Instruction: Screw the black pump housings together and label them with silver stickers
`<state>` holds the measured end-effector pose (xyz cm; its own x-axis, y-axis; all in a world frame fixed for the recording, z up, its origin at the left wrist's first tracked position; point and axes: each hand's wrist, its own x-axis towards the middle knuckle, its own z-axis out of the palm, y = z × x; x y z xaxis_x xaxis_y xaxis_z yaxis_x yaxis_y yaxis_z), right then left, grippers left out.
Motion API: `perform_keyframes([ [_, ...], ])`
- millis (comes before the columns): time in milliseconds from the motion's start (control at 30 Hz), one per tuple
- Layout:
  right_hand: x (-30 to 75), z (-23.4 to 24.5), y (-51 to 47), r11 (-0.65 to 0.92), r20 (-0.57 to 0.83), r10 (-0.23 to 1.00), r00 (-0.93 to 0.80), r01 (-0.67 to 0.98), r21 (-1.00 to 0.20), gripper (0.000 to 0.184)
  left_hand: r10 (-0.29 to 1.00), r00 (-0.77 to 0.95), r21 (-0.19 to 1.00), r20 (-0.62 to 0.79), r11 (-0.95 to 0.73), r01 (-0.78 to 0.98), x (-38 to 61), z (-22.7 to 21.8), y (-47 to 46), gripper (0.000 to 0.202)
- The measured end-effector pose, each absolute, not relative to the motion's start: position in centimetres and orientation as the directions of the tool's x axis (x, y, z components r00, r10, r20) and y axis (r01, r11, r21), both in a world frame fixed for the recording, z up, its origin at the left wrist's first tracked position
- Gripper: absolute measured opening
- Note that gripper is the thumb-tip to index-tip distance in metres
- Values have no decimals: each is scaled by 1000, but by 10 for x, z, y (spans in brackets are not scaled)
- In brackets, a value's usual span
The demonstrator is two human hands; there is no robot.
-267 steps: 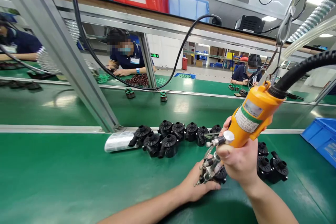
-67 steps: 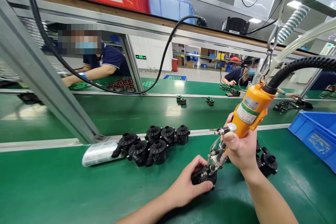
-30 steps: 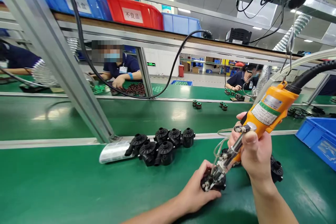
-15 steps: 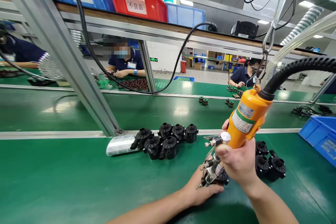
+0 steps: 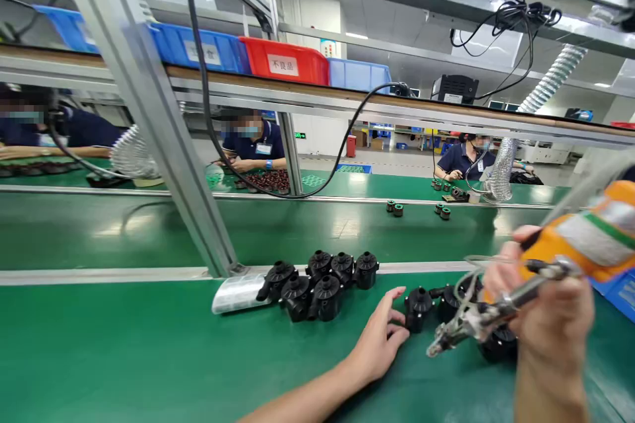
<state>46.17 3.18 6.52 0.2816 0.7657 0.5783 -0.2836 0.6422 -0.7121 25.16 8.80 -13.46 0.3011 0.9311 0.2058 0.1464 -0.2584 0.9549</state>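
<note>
My right hand (image 5: 558,307) is wrapped round an orange power screwdriver (image 5: 590,238), which is tilted with its metal nose (image 5: 461,330) pointing down and left. Motion blurs the tool and the hand. At the middle of the bench, my left hand (image 5: 380,340) has its fingers spread beside a round black pump housing (image 5: 418,307). Its fingertips are at the housing's left side; whether they touch it I cannot tell. More black housings (image 5: 449,304) stand to the right, partly hidden behind the screwdriver's nose.
Several black housings (image 5: 326,297) stand in a group to the left, next to a clear plastic roll (image 5: 241,294). A metal post (image 5: 169,125) rises from the bench. Blue crates (image 5: 198,49) and a red crate (image 5: 285,61) sit on the shelf. Co-workers (image 5: 255,145) sit across the line.
My right hand has swung the screwdriver right and tilted it, away from the housing it was over. My left hand has loosened from round that housing, fingers now spread. The view has shifted.
</note>
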Motion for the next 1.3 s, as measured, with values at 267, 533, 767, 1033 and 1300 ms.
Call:
perform_keyframes([
  [267, 486, 77, 40, 658, 562, 748, 353, -283, -698, 79, 810, 212, 389, 547, -470, 793, 198, -71, 154, 48],
  [533, 480, 69, 46, 647, 597, 762, 250, -323, -691, 73, 822, 429, 445, 376, -566, 694, 196, -62, 126, 16],
  [767, 459, 57, 56, 666, 605, 745, 281, -262, -698, 72, 900, 304, 832, 311, -413, 370, 212, -105, 51, 35],
  [1033, 440, 48, 58, 663, 624, 743, 243, -139, -735, 74, 957, 277, 947, 81, -160, 278, 222, -111, 47, 54],
  [1300, 422, 49, 62, 648, 619, 756, 211, -113, -753, 65, 961, 268, 955, 69, -141, 260, 226, -106, 46, 47],
])
